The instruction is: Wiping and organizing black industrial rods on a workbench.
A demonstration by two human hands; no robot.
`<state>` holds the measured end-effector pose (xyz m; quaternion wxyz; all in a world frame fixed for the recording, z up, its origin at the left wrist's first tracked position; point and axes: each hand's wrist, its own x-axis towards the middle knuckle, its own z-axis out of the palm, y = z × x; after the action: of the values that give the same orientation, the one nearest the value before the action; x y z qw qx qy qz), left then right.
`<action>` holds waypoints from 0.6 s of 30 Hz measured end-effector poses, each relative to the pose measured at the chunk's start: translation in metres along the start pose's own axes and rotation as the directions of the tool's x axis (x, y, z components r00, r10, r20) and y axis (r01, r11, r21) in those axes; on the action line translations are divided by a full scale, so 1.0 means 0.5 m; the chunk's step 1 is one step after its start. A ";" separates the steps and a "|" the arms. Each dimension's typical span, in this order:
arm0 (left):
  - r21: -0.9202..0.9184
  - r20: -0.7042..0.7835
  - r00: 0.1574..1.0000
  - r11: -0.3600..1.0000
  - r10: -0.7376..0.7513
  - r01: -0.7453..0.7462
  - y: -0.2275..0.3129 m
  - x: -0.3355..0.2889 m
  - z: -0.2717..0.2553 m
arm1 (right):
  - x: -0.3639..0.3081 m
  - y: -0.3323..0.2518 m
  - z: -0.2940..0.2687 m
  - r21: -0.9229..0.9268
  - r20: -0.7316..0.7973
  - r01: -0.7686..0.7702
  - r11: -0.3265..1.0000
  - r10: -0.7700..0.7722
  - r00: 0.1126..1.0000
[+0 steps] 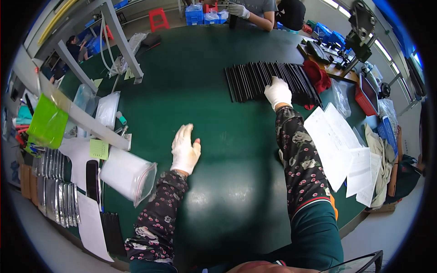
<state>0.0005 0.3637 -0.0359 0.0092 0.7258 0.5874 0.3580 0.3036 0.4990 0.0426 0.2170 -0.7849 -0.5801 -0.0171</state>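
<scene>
A long row of thin black strips [248, 82] lies side by side on the green table, toward the far right. My right hand [278, 93], in a white glove, is over the near side of this row with its fingers bent in among the strips. Its fingertips are partly hidden, so what they pinch does not show. My left hand [185, 149], also gloved in white, hovers over or rests on the table left of centre. Its fingers are stretched out, the thumb stands apart, and it holds nothing. Dark red cloth [317, 76] lies at the row's right end.
White paper sheets [334, 148] lie right of my right forearm, near a red tray [365, 95]. Clear plastic bags [128, 175], a black phone [92, 179] and silver-wrapped pieces [59, 200] lie at left. A metal frame post [123, 41] stands on the table. Across it, a person's gloved hand [239, 11] shows.
</scene>
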 end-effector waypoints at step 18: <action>-0.182 -0.035 0.997 0.981 0.069 -0.074 0.049 -0.011 0.003 | -0.005 -0.041 0.046 -0.459 -0.023 -0.182 0.869 0.193 0.981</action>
<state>0.0216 0.3520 -0.0293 0.0546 0.7372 0.5257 0.4209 0.2787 0.5096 0.0278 0.0190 -0.8666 -0.4831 -0.1233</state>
